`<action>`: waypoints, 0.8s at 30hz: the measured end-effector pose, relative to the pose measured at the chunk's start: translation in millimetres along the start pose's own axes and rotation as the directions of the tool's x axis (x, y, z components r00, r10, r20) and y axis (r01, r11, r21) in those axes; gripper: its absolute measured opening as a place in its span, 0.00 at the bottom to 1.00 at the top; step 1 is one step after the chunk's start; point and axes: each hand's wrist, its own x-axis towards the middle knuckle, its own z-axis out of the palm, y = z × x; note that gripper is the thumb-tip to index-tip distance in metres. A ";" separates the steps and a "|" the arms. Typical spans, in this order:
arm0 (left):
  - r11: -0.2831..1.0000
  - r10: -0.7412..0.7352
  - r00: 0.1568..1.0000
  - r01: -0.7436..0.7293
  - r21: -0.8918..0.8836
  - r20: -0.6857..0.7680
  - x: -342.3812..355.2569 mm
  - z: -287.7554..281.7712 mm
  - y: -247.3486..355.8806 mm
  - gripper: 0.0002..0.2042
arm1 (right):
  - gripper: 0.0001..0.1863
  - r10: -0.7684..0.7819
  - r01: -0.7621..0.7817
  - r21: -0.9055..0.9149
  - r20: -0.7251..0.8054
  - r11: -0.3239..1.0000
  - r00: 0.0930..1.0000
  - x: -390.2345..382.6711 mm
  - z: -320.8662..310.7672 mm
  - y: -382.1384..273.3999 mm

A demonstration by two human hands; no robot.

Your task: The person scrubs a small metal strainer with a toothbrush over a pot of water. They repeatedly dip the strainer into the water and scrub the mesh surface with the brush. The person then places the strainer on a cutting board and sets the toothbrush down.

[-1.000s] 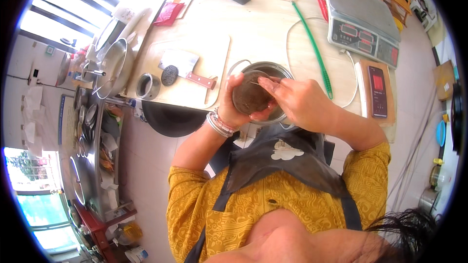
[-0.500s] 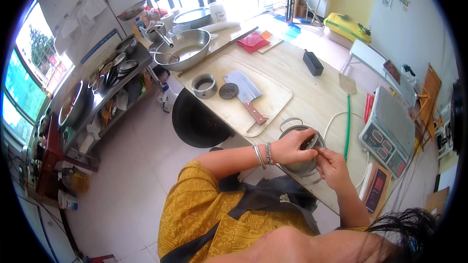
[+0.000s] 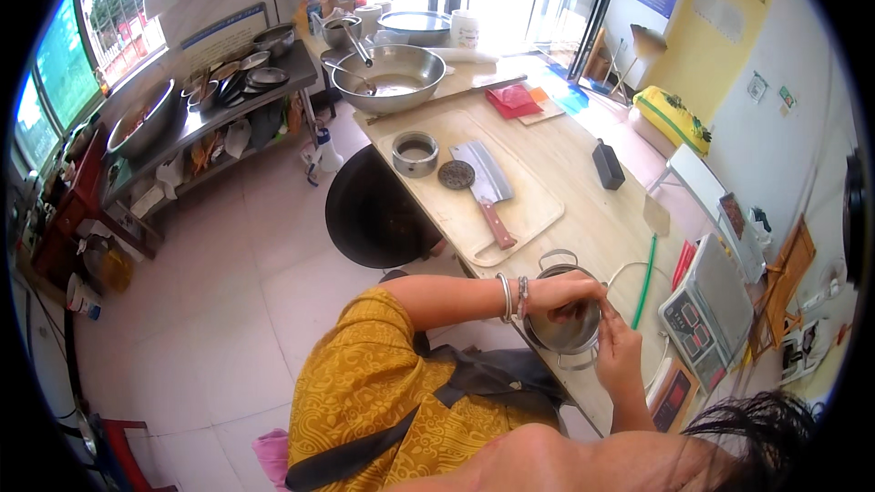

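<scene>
A: Where is the pot?
B: The steel pot (image 3: 567, 341) stands upright near the edge of the table (image 3: 597, 223), beneath both hands.

A: State of the fingers?
B: The left hand (image 3: 569, 290) arches over the pot's opening, fingers bent downward; whether they grip anything is hidden. The right hand (image 3: 619, 346) is at the right of the rim, fingers close together, near the left fingertips. Its grip cannot be determined.

A: How should the pot handle?
B: Presumably stiff, fairly light, not fragile; the smooth wall may be slippery if wet. Take hold by the two loop handles (image 3: 558, 257), at opposite sides of the rim.

A: Surroundings?
B: Next to it, a cutting board (image 3: 538, 214) carries a cleaver (image 3: 493, 179) and a dark disc (image 3: 457, 176). On the other side: a green-handled tool (image 3: 645, 279), then a scale (image 3: 709, 310).
</scene>
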 end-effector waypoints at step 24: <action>0.910 0.120 0.992 -0.099 0.402 -0.027 -3.7 4.4 8.5 0.19 | 0.16 0.215 -0.238 0.160 0.144 0.958 0.966 -3.3 -6.6 0.6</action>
